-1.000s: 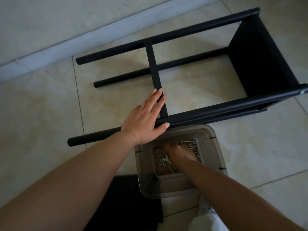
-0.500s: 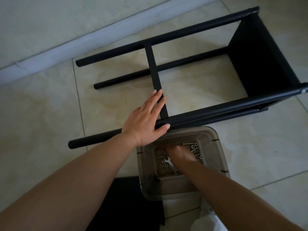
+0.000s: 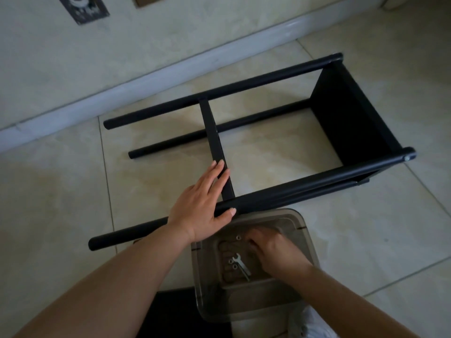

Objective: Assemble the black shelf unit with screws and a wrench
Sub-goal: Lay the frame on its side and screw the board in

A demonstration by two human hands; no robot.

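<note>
The black shelf frame [image 3: 317,179] lies on its side on the tiled floor, with a solid panel at its right end. My left hand [image 3: 202,203] rests flat on it: the fingers lie straight along the crossbar [image 3: 212,132] and the thumb lies along the near pole. My right hand [image 3: 271,250] reaches down into a clear plastic bin [image 3: 244,306], fingers bent over its far part. Whatever is under those fingers is hidden. A small silver wrench [image 3: 240,263] and a few loose screws [image 3: 231,263] lie on the bin's bottom, left of that hand.
The bin stands right against the near pole. A flat black panel [image 3: 175,318] lies on the floor under my left forearm. White plastic [image 3: 314,325] shows at the bottom right. The wall's baseboard [image 3: 170,76] runs behind the frame.
My right hand has shifted right inside the bin and its fingers have bent, uncovering the wrench. My left hand stays on the frame. The view has tilted up toward the wall.
</note>
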